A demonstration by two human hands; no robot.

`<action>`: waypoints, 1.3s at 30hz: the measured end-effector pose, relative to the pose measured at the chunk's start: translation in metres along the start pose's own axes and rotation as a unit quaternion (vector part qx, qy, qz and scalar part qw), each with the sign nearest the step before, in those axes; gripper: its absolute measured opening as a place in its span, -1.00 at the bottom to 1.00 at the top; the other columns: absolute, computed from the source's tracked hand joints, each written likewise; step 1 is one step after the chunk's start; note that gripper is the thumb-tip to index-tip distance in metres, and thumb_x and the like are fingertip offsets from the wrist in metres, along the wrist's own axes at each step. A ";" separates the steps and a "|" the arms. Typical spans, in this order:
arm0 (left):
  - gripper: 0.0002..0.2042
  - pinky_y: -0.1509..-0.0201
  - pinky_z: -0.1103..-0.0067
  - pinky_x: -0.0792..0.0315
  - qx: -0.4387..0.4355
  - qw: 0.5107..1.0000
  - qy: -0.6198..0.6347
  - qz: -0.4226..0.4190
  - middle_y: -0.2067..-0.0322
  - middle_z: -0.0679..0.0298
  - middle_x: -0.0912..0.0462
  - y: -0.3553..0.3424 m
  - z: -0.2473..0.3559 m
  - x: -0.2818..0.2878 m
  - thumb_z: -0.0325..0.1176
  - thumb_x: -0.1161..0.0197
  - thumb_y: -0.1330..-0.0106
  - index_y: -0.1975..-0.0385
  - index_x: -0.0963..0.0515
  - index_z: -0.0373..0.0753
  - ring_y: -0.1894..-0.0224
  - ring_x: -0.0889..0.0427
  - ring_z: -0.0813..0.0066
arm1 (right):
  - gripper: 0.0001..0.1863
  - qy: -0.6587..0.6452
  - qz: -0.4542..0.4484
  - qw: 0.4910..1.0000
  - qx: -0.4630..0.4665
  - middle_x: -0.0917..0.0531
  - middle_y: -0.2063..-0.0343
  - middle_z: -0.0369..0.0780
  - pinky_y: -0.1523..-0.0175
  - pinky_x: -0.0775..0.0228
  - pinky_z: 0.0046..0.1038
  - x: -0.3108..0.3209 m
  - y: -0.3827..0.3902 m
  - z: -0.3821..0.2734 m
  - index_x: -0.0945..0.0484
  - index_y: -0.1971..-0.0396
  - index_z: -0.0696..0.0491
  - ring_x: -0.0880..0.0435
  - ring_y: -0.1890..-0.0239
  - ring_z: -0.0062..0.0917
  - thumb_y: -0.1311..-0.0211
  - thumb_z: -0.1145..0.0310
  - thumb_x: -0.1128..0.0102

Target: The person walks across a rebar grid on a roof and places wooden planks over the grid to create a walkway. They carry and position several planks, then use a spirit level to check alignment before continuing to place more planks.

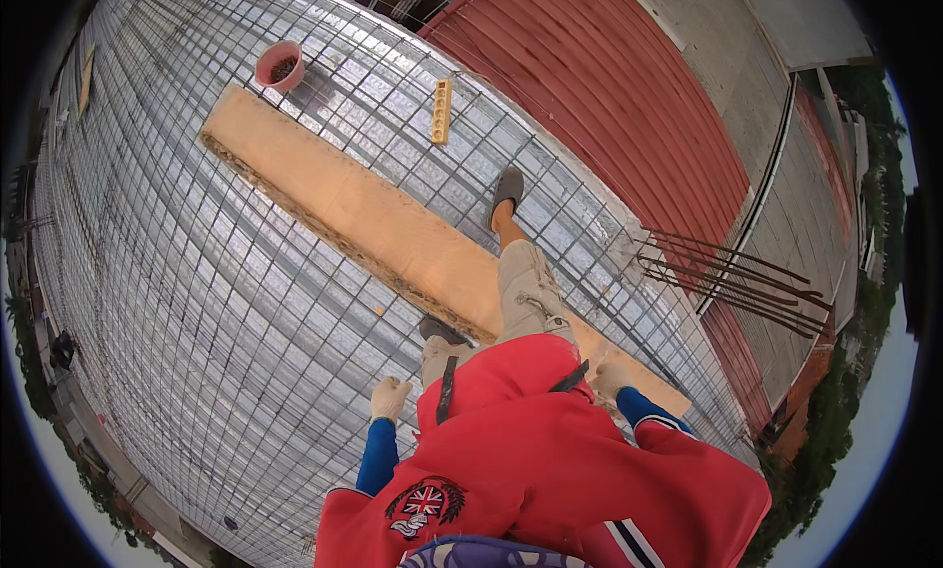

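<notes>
Gloved hands above a welded-wire reinforcement mesh [295, 312] laid over ribbed metal decking. The left hand [390, 398], loosely clenched, hangs above the mesh; the right hand [610, 380], partly covered by the red garment [589, 450], appears in front of the plank's near end, its grip impossible to tell. The wooden plank [393, 229] lies diagonally across the mesh, passing beneath the wearer. Beyond it: pink bucket [266, 69], yellow power strip [441, 111].
</notes>
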State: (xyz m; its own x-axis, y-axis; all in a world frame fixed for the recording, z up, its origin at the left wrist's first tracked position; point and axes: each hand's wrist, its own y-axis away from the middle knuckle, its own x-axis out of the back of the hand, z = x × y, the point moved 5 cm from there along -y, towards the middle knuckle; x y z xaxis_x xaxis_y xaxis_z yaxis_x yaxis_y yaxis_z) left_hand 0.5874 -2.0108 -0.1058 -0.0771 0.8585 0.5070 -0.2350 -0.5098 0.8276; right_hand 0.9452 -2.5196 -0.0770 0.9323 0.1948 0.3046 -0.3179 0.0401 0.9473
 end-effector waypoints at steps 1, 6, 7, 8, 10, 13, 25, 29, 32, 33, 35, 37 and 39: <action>-0.64 0.12 0.36 -0.58 0.009 1.000 0.007 0.010 0.42 0.16 -0.77 0.001 -0.002 0.000 -0.08 -0.47 -0.19 0.34 -0.72 -0.32 0.29 -0.73 0.35 | -0.32 0.032 -0.008 0.999 0.023 -0.79 -0.12 0.10 -0.33 -0.58 -0.09 0.034 -0.042 -0.004 -0.78 -0.11 0.14 -0.74 -0.26 0.00 -0.16 -0.10 -0.47; -0.64 0.04 0.30 -0.60 0.076 0.997 0.019 -0.027 0.29 -0.05 -0.84 -0.010 0.116 0.029 -0.13 -0.38 -0.34 0.18 -0.74 -0.38 0.18 -0.83 0.08 | -0.32 -0.288 0.212 0.925 0.131 -0.82 0.12 0.04 -0.08 -0.62 -0.12 0.305 -0.186 -0.112 -0.60 -0.30 0.29 -0.83 0.04 -0.12 -0.24 0.21 -0.42; -0.66 0.04 0.31 -0.60 0.070 0.997 0.019 -0.010 0.29 -0.04 -0.84 -0.030 0.120 0.029 -0.15 -0.36 -0.37 0.17 -0.74 -0.38 0.19 -0.83 0.09 | -0.35 -0.455 0.173 0.861 0.149 -0.78 0.28 -0.09 0.14 -0.60 -0.31 0.382 -0.154 -0.174 -0.56 -0.33 0.35 -0.77 0.27 -0.42 -0.30 0.32 -0.40; -0.67 0.04 0.31 -0.60 0.066 0.998 0.018 -0.014 0.29 -0.04 -0.84 -0.029 0.122 0.028 -0.17 -0.34 -0.40 0.15 -0.74 -0.37 0.19 -0.83 0.09 | -0.38 -0.596 0.136 0.770 0.185 -0.71 0.37 -0.21 0.29 -0.48 -0.49 0.436 -0.132 -0.207 -0.54 -0.34 0.37 -0.64 0.40 -0.63 -0.35 0.40 -0.42; -0.68 0.02 0.31 -0.60 0.069 0.997 0.038 0.020 0.22 -0.08 -0.85 -0.023 0.210 0.047 -0.19 -0.26 -0.51 0.10 -0.75 -0.36 0.16 -0.84 0.06 | -0.41 -0.593 0.137 0.760 0.227 -0.72 0.38 -0.20 0.35 -0.42 -0.49 0.531 -0.067 -0.260 -0.57 -0.33 0.33 -0.64 0.43 -0.62 -0.36 0.40 -0.44; -0.68 0.03 0.36 -0.61 0.054 0.993 0.079 0.065 0.18 -0.03 -0.87 -0.039 0.256 0.067 -0.23 -0.20 -0.59 0.03 -0.75 -0.37 0.15 -0.85 0.28 | -0.42 -0.495 0.097 0.832 0.231 -0.73 0.36 -0.14 0.38 -0.46 -0.47 0.578 -0.045 -0.277 -0.59 -0.32 0.29 -0.65 0.46 -0.65 -0.34 0.41 -0.45; -0.68 0.07 0.48 -0.60 0.076 0.982 0.160 -0.068 0.18 0.18 -0.87 -0.108 0.323 0.096 -0.22 -0.33 -0.56 0.03 -0.74 -0.42 0.16 -0.75 0.57 | -0.28 -0.213 0.122 0.961 0.126 -0.79 -0.05 0.08 -0.24 -0.58 -0.12 0.409 -0.168 -0.230 -0.73 -0.14 0.17 -0.76 -0.16 -0.01 -0.10 -0.07 -0.46; -0.69 0.07 0.49 -0.59 0.078 0.979 0.138 -0.132 0.19 0.19 -0.87 -0.154 0.346 0.122 -0.22 -0.35 -0.55 0.04 -0.74 -0.42 0.17 -0.74 0.58 | -0.33 -0.280 0.148 0.947 0.063 -0.79 0.00 0.11 -0.23 -0.57 -0.11 0.413 -0.151 -0.239 -0.76 -0.01 0.21 -0.76 -0.13 0.02 -0.10 -0.08 -0.44; -0.69 0.08 0.49 -0.58 0.076 0.971 0.144 -0.177 0.19 0.20 -0.87 -0.209 0.365 0.162 -0.22 -0.36 -0.54 0.05 -0.74 -0.41 0.17 -0.73 0.58 | -0.41 -0.329 0.088 0.940 -0.019 -0.80 0.06 0.12 -0.14 -0.60 -0.14 0.427 -0.147 -0.262 -0.76 0.04 0.24 -0.81 -0.03 -0.07 -0.15 0.01 -0.44; -0.69 0.08 0.49 -0.58 0.077 0.967 0.149 -0.191 0.19 0.20 -0.87 -0.233 0.372 0.185 -0.22 -0.36 -0.54 0.05 -0.73 -0.41 0.17 -0.73 0.59 | -0.42 -0.369 0.055 0.927 -0.047 -0.80 0.07 0.12 -0.12 -0.61 -0.15 0.431 -0.138 -0.274 -0.75 0.01 0.25 -0.82 -0.01 -0.09 -0.16 0.04 -0.44; -0.70 0.08 0.49 -0.58 0.057 0.964 0.185 -0.183 0.20 0.20 -0.86 -0.306 0.391 0.240 -0.23 -0.37 -0.53 0.06 -0.73 -0.41 0.17 -0.73 0.59 | -0.44 -0.505 0.068 0.857 -0.076 -0.80 0.10 0.11 -0.08 -0.64 -0.19 0.425 -0.120 -0.304 -0.70 -0.11 0.25 -0.85 0.07 -0.17 -0.23 0.15 -0.45; -0.76 0.11 0.53 -0.52 -0.013 0.988 0.100 -0.118 0.26 0.34 -0.80 -0.374 0.420 0.315 -0.27 -0.39 -0.50 0.12 -0.72 -0.37 0.22 -0.63 0.64 | -0.42 -0.458 0.112 0.880 -0.056 -0.81 0.08 0.10 -0.09 -0.64 -0.19 0.429 -0.113 -0.339 -0.67 -0.16 0.25 -0.84 0.08 -0.16 -0.25 0.17 -0.44; -0.81 0.15 0.57 -0.43 -0.026 0.988 0.145 -0.042 0.31 0.46 -0.66 -0.421 0.472 0.385 -0.29 -0.38 -0.50 0.19 -0.70 -0.32 0.26 -0.48 0.68 | -0.46 -0.370 0.197 0.907 -0.032 -0.82 0.09 0.06 -0.11 -0.63 -0.20 0.434 -0.107 -0.369 -0.65 -0.21 0.22 -0.84 0.09 -0.15 -0.29 0.26 -0.40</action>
State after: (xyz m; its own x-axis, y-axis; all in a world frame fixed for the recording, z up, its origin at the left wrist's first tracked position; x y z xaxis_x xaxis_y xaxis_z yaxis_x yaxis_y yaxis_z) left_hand 1.1136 -1.4916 -0.1452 -0.3279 0.8811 0.3408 -0.3017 -0.4395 0.8461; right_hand 1.3201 -2.0773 -0.0826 0.5975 -0.5036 0.6240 -0.6384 0.1722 0.7502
